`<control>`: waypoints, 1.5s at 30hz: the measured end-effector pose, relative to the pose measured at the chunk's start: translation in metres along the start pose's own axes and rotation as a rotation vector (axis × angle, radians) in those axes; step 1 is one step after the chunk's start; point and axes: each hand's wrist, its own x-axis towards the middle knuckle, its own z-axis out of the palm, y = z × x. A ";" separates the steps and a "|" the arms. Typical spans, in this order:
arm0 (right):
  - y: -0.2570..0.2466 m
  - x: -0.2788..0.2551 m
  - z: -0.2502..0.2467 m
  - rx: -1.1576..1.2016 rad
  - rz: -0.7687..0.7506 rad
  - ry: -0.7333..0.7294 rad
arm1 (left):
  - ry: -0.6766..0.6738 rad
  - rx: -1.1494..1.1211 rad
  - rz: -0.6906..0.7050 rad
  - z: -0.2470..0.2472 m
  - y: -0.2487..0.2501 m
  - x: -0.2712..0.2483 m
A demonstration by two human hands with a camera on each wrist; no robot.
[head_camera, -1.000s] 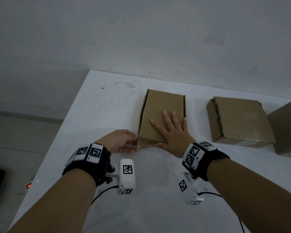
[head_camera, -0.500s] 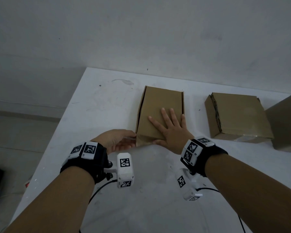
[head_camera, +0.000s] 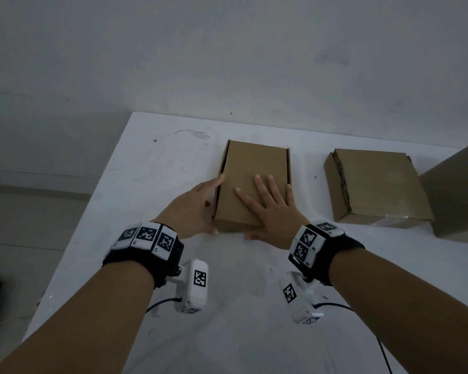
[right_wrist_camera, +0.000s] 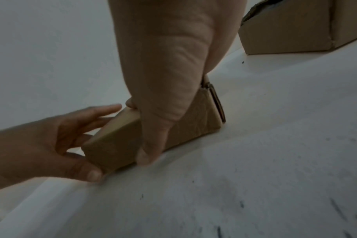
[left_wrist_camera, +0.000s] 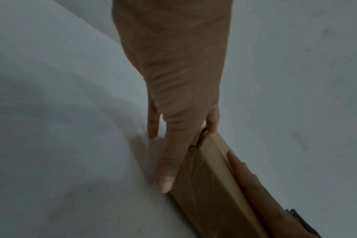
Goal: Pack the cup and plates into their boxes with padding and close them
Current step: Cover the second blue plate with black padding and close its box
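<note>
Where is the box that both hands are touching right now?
In the head view the box lies closed mid-table, left of a second box. The right hand lies flat on top; the left hand rests against its left side.

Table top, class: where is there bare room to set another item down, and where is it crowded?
Free: the near stretch of the table between the forearms, and the far-left corner beside the narrow box. Crowded: right side, where the square box nearly meets a third box. The left hand and right hand flank and press the narrow box.
</note>
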 end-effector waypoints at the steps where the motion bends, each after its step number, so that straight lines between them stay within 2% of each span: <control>1: 0.002 -0.002 0.000 0.021 0.021 0.000 | -0.003 0.041 0.025 0.000 -0.002 0.002; 5: 0.011 -0.013 0.006 0.201 0.224 0.034 | 0.080 0.096 0.070 0.004 -0.009 0.005; 8: 0.013 -0.013 0.007 0.339 0.199 0.025 | 0.102 0.144 0.089 0.006 -0.012 0.006; 10: 0.014 -0.013 0.007 0.388 0.179 0.025 | 0.060 0.142 0.063 0.002 -0.011 0.007; 14: 0.025 -0.017 0.009 0.594 0.208 0.051 | -0.129 0.006 -0.046 -0.016 0.005 0.022; 16: 0.031 -0.021 0.011 0.643 0.230 0.038 | -0.107 -0.141 -0.128 -0.018 0.019 0.034; 18: 0.033 -0.025 0.013 0.626 0.226 0.019 | -0.024 -0.253 -0.192 -0.013 0.031 0.047; 23: 0.027 -0.029 0.022 0.543 0.231 0.049 | 0.122 -0.263 -0.243 0.004 0.035 0.061; 26: 0.020 -0.032 0.024 0.520 0.291 0.031 | 0.124 -0.252 -0.263 -0.001 0.036 0.065; 29: 0.019 -0.034 0.020 0.578 0.287 0.008 | 0.101 -0.176 -0.296 -0.009 0.039 0.070; 38: 0.018 -0.027 0.014 0.645 0.338 0.061 | 0.156 -0.140 -0.333 -0.006 0.041 0.068; 42: 0.000 -0.011 0.007 0.539 0.416 0.138 | 0.183 -0.150 -0.339 -0.004 0.041 0.063; 45: -0.012 -0.001 0.011 0.398 0.409 0.185 | 0.199 -0.143 -0.336 -0.003 0.040 0.060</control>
